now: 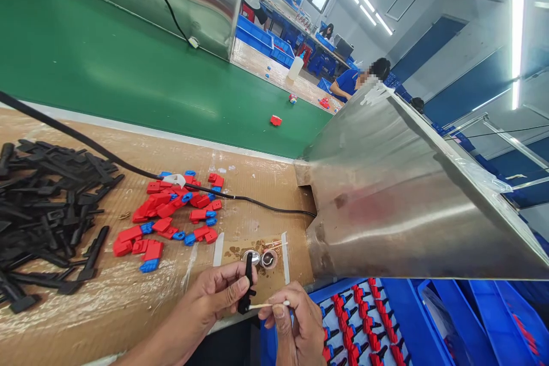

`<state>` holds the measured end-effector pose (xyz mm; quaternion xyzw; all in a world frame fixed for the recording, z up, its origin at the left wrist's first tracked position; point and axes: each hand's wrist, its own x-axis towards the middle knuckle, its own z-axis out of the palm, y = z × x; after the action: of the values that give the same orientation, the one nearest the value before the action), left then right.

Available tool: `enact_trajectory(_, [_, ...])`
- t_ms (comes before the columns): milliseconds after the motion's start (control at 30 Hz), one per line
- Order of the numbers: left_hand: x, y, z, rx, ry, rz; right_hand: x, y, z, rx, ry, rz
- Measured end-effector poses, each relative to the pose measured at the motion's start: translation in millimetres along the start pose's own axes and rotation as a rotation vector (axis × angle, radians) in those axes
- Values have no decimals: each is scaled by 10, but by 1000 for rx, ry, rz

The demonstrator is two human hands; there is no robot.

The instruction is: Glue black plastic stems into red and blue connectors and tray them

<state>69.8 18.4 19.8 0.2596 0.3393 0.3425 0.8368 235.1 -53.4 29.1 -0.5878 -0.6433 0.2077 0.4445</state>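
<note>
Hands close together: my left hand [221, 291] pinches a slim matte black plastic piece [248, 283] upright at the bench edge. My right hand [295, 329] grips a thin pale stick [269, 305], tip touching it. Just beyond sit two shiny round cups [261, 258], then blocky red-blue parts [171, 211], then the smooth green belt [128, 68].

Black parts pile [47, 217] ran off left edge; right hand [295, 326] cropped at bottom; blue tray [412, 309] cut off lower right.

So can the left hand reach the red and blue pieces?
Probably yes: only the cardboard-covered table lies between the left hand and the red and blue pieces. But it pinches a black plastic piece.
</note>
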Motion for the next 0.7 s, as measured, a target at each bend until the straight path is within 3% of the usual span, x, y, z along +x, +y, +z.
enact_trajectory(400, [-4,-20,-19,36,9,28,-8,-55,60,-34,64,63])
enact_trajectory(700, [55,-97,-101,61,-30,50,28,-15,71,41,10,156])
